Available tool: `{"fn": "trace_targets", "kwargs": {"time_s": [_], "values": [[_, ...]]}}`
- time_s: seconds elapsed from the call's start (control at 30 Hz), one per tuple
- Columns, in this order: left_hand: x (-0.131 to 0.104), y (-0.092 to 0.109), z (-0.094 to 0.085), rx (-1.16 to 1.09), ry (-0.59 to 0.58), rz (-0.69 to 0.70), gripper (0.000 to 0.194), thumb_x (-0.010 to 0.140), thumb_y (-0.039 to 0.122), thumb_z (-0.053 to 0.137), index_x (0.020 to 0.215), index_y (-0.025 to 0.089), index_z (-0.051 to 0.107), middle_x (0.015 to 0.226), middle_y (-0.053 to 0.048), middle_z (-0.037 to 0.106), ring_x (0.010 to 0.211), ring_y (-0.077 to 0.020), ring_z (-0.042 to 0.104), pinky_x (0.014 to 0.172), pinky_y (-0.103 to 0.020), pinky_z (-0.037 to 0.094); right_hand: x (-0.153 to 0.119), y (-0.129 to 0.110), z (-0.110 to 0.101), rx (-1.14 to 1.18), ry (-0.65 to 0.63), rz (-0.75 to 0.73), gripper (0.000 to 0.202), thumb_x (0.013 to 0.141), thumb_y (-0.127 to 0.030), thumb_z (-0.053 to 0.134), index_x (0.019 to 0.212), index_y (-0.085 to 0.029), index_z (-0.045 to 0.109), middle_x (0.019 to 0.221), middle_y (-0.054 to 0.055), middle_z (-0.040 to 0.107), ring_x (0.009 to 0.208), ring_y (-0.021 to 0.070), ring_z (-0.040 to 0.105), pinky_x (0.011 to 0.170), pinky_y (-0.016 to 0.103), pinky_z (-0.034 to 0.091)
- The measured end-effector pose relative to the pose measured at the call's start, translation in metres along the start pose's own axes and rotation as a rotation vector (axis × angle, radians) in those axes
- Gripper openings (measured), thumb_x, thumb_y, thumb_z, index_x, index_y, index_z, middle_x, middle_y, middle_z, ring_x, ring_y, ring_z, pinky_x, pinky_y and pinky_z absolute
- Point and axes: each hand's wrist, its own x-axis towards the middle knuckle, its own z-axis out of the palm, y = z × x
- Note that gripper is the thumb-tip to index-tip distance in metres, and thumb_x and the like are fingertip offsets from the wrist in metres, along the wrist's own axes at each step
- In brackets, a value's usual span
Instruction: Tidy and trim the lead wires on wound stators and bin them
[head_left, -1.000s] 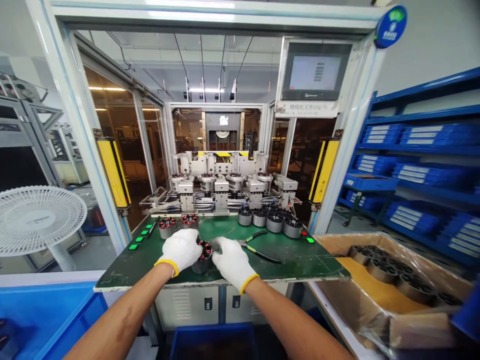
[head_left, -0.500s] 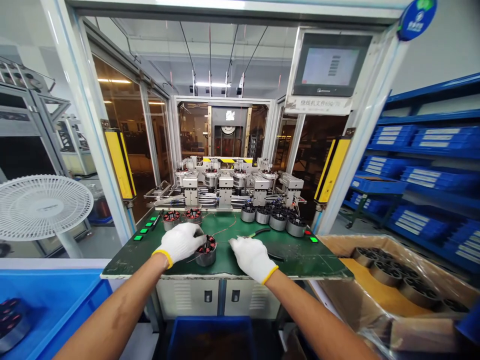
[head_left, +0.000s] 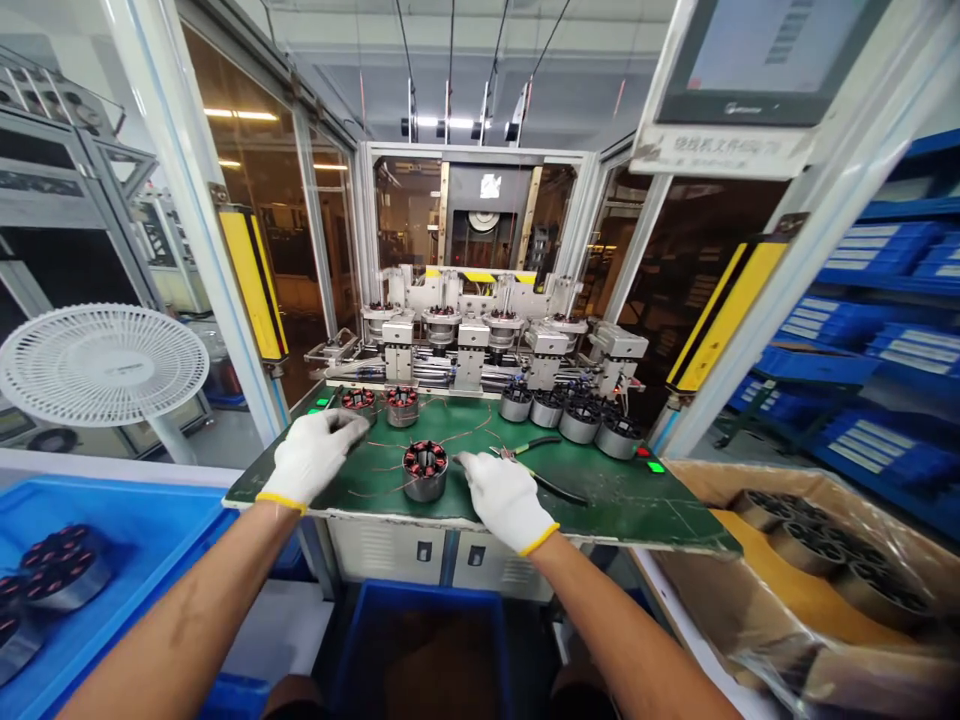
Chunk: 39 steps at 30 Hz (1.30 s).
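My left hand, in a white glove with a yellow cuff, is over the table's left side. Its fingers stretch towards a wound motor stator and hold nothing I can see. A second wound stator stands beside that one. Between my hands, a wound stator with copper coils sits upright, loose wire ends trailing from it. My right hand, gloved too, is just right of it with fingers drawn together; whatever they pinch is hidden. Pliers with green-and-black handles lie against its far side.
Several grey stators line the green table's right rear. Behind stands a winding machine between yellow light barriers. A blue bin with stators is at left, beside a white fan; a lined carton holds stators at right.
My left hand has let go of the middle stator and moved left, towards the rear stators. My right hand stays close to the middle stator. The view has tilted down and closer.
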Motion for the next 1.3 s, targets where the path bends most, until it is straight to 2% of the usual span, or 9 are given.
{"fn": "trace_targets", "kwargs": {"time_s": [0.2, 0.4, 0.47, 0.53, 0.63, 0.73, 0.93, 1.2, 1.3], "values": [[0.02, -0.037, 0.018, -0.209, -0.221, -0.125, 0.038, 0.072, 0.053, 0.057, 0.078, 0.016, 0.065, 0.072, -0.003, 0.071, 0.06, -0.0143, 0.063, 0.057, -0.022, 0.049, 0.002, 0.001, 0.001, -0.017, -0.025, 0.021, 0.036, 0.095, -0.028, 0.031, 0.122, -0.027, 0.055, 0.095, 0.007, 0.066, 0.079, 0.0205, 0.063, 0.066, 0.029, 0.042], [0.01, -0.002, -0.044, 0.045, 0.048, -0.096, 0.042, 0.075, 0.058, 0.051, 0.088, 0.023, 0.07, 0.082, -0.003, 0.072, 0.081, -0.0249, 0.065, 0.069, -0.031, 0.049, -0.015, -0.019, -0.021, 0.051, 0.172, -0.095, 0.043, 0.096, -0.033, 0.032, 0.136, -0.022, 0.041, 0.136, 0.011, 0.048, 0.092, 0.0196, 0.06, 0.075, 0.029, 0.044], [0.002, 0.024, -0.061, 0.138, 0.142, 0.136, 0.037, 0.079, 0.052, 0.049, 0.1, 0.028, 0.068, 0.096, 0.001, 0.071, 0.093, -0.0249, 0.064, 0.078, -0.032, 0.048, -0.021, -0.039, -0.031, 0.035, 0.194, -0.26, 0.042, 0.095, -0.03, 0.032, 0.136, -0.024, 0.039, 0.141, 0.01, 0.042, 0.084, 0.0173, 0.06, 0.069, 0.029, 0.044], [-0.007, 0.052, -0.065, 0.196, 0.028, 0.461, 0.036, 0.078, 0.038, 0.054, 0.112, 0.032, 0.063, 0.113, 0.005, 0.067, 0.105, -0.0222, 0.06, 0.089, -0.03, 0.046, -0.025, -0.06, -0.035, 0.003, 0.194, -0.362, 0.039, 0.095, -0.026, 0.031, 0.133, -0.025, 0.04, 0.138, 0.009, 0.045, 0.073, 0.0154, 0.058, 0.06, 0.029, 0.042], [-0.017, 0.081, -0.046, 0.364, -0.281, 0.884, 0.063, 0.067, 0.011, 0.056, 0.125, 0.036, 0.054, 0.134, 0.007, 0.054, 0.129, -0.0228, 0.042, 0.106, -0.032, 0.034, -0.029, -0.082, -0.026, -0.04, 0.223, -0.339, 0.034, 0.095, -0.022, 0.03, 0.126, -0.025, 0.044, 0.118, 0.008, 0.057, 0.066, 0.0168, 0.054, 0.052, 0.03, 0.038], [-0.018, 0.085, -0.014, 0.501, -0.46, 1.03, 0.075, 0.06, 0.006, 0.057, 0.129, 0.033, 0.05, 0.138, 0.001, 0.051, 0.136, -0.0292, 0.031, 0.109, -0.043, 0.029, -0.037, -0.085, -0.011, -0.052, 0.242, -0.285, 0.024, 0.094, -0.023, 0.033, 0.109, -0.023, 0.052, 0.087, 0.007, 0.059, 0.069, 0.0208, 0.054, 0.052, 0.029, 0.036], [0.0, 0.059, 0.025, 0.473, -0.397, 0.858, 0.08, 0.052, 0.039, 0.076, 0.127, 0.027, 0.052, 0.132, -0.011, 0.051, 0.121, -0.0373, 0.047, 0.095, -0.043, 0.043, -0.058, -0.063, -0.016, 0.114, 0.141, -0.422, 0.024, 0.083, -0.023, 0.046, 0.105, -0.021, 0.056, 0.08, 0.005, 0.061, 0.07, 0.0203, 0.055, 0.058, 0.03, 0.037], [-0.007, 0.049, 0.028, 0.209, -0.504, 0.61, 0.061, 0.058, 0.038, 0.072, 0.117, 0.029, 0.056, 0.108, 0.0, 0.066, 0.094, -0.0223, 0.063, 0.076, -0.027, 0.048, -0.009, -0.01, -0.023, 1.392, -0.012, 0.211, 0.023, 0.081, -0.024, 0.039, 0.09, -0.018, 0.059, 0.053, -0.007, 0.046, 0.039, 0.0086, 0.041, 0.041, 0.021, 0.033], [-0.011, 0.051, 0.028, 0.199, -0.501, 0.556, 0.059, 0.057, 0.035, 0.072, 0.114, 0.029, 0.057, 0.104, 0.001, 0.067, 0.091, -0.0218, 0.064, 0.074, -0.026, 0.047, 0.015, -0.001, -0.015, 1.6, -0.043, 0.267, 0.022, 0.076, -0.025, 0.042, 0.089, -0.016, 0.057, 0.05, -0.009, 0.041, 0.034, 0.0074, 0.036, 0.034, 0.019, 0.025]]}}
